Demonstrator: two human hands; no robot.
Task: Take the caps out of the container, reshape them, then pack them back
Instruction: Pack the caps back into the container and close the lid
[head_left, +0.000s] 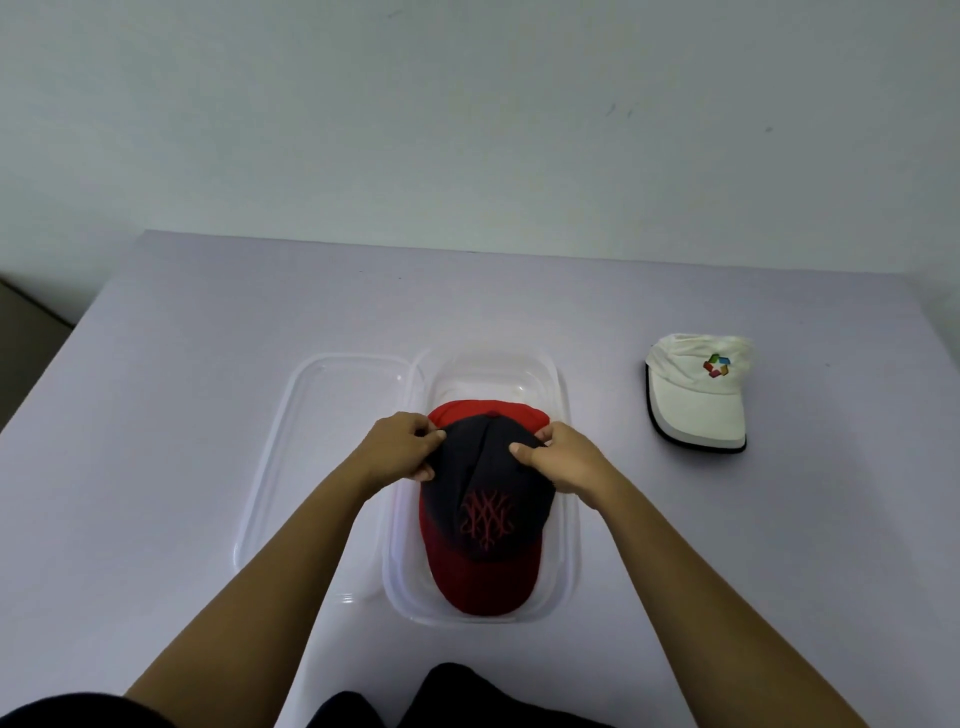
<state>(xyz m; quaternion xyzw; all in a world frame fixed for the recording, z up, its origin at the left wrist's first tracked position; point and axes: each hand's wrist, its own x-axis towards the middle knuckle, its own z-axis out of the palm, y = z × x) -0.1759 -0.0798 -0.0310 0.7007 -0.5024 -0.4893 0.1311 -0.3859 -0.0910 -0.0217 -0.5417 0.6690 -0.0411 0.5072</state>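
The fingers (432, 435) of the left hand (402, 449) were curled and pinched a fold of dark fabric on the crown's 10 o'clock side. The right hand (563, 460) mirrored it at 2 o'clock, with its thumb (519, 450) pressed on top and the other fingers tucked out of sight behind the crown. Between them sat the navy cap (488, 504), which had a red embroidered emblem and a red brim pointing to 6 o'clock, toward the person. It lay inside the clear plastic container (569, 525). A red cap (485, 409) lay beneath it, with its edge peeking out at 12 o'clock. The container's clear lid (311, 441) lay flat, touching the container's 9 o'clock side. Well apart, at 2 o'clock from the container, a white cap (698, 397) with a multicoloured logo rested on the pale table (182, 389), its dark-edged brim toward 6 o'clock. Both bare forearms reached in from the near edge, and a plain wall (467, 104) stood beyond the table.
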